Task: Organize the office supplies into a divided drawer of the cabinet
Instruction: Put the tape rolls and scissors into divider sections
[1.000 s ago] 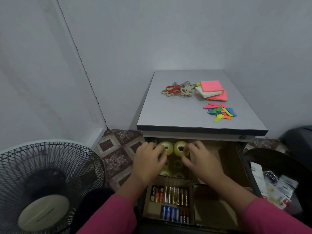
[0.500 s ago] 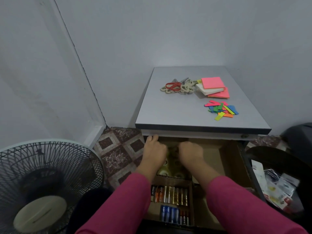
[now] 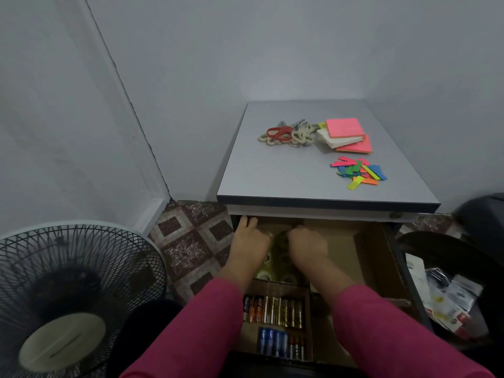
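The cabinet drawer (image 3: pixel 341 241) is pulled out and lined with cardboard dividers. My left hand (image 3: pixel 251 241) and my right hand (image 3: pixel 308 244) reach side by side into the back left compartment, under the cabinet top's edge. Their fingers curl down around yellowish tape rolls (image 3: pixel 275 266); the fingertips are mostly hidden. More rolls lie just behind my wrists. The near left compartment holds rows of batteries (image 3: pixel 272 309). On the cabinet top (image 3: pixel 272 175) lie red scissors (image 3: pixel 278 132), a coil of cord (image 3: pixel 300 139), pink and white sticky notes (image 3: pixel 345 135) and coloured page flags (image 3: pixel 360 173).
A standing fan (image 3: pixel 68 296) is on the floor at the left, close to my left sleeve. A dark bin with packaging (image 3: pixel 450 296) stands right of the drawer. Walls enclose the cabinet at the back and right. The drawer's right compartment shows bare cardboard.
Both hands, each holding a tape roll a second ago, have moved forward and down into the back left compartment. Since half a second ago they have barely shifted.
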The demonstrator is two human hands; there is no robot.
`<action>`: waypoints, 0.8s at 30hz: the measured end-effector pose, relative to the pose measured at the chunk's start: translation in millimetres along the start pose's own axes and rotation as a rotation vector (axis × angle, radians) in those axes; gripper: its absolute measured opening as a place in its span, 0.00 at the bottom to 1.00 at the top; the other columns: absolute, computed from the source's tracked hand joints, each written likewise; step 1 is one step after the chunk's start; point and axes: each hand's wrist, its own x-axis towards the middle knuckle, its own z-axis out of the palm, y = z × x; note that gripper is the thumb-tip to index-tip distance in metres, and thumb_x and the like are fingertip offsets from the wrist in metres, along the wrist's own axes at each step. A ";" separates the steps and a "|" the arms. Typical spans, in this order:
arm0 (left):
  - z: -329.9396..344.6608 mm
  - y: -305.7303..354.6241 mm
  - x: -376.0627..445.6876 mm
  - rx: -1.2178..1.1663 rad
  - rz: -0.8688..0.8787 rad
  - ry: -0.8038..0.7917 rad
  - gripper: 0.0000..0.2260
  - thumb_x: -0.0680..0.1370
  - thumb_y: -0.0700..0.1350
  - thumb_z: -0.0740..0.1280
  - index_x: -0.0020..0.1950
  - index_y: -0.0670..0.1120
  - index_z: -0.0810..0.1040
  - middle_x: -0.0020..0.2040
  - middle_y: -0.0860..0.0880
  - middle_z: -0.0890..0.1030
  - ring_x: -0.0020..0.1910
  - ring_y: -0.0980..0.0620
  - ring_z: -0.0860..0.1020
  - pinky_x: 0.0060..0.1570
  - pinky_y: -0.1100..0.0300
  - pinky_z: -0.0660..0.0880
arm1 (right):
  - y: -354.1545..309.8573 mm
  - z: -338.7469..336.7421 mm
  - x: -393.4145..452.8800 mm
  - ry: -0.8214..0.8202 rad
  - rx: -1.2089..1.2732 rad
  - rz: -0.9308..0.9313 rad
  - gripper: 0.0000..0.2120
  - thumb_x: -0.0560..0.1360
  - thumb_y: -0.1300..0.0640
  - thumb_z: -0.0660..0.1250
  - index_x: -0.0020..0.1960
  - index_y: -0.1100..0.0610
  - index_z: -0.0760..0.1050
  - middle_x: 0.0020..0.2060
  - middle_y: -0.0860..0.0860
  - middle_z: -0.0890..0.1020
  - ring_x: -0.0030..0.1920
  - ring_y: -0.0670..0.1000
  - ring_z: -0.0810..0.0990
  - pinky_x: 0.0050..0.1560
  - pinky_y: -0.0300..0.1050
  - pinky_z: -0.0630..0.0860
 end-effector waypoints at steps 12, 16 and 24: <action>0.9 -0.2 -3.7 -0.051 0.025 0.034 0.07 0.76 0.43 0.63 0.49 0.46 0.80 0.47 0.47 0.81 0.58 0.46 0.70 0.66 0.48 0.58 | -0.7 0.9 -2.1 0.009 0.021 0.002 0.14 0.76 0.62 0.64 0.61 0.56 0.76 0.57 0.55 0.78 0.58 0.57 0.78 0.51 0.49 0.76; 1.1 -0.1 -3.5 -0.035 0.036 0.018 0.08 0.76 0.42 0.62 0.47 0.45 0.80 0.47 0.47 0.81 0.58 0.46 0.70 0.66 0.47 0.57 | -2.1 -3.2 -0.3 -0.002 0.012 0.001 0.15 0.75 0.63 0.65 0.62 0.56 0.76 0.58 0.55 0.78 0.59 0.57 0.78 0.52 0.48 0.76; 2.1 0.4 -4.1 -0.026 0.029 0.015 0.09 0.76 0.43 0.61 0.48 0.45 0.80 0.48 0.47 0.81 0.59 0.45 0.70 0.68 0.47 0.55 | -2.3 -2.7 -7.2 0.041 0.012 0.008 0.15 0.75 0.64 0.64 0.61 0.57 0.76 0.58 0.55 0.77 0.59 0.57 0.78 0.52 0.49 0.76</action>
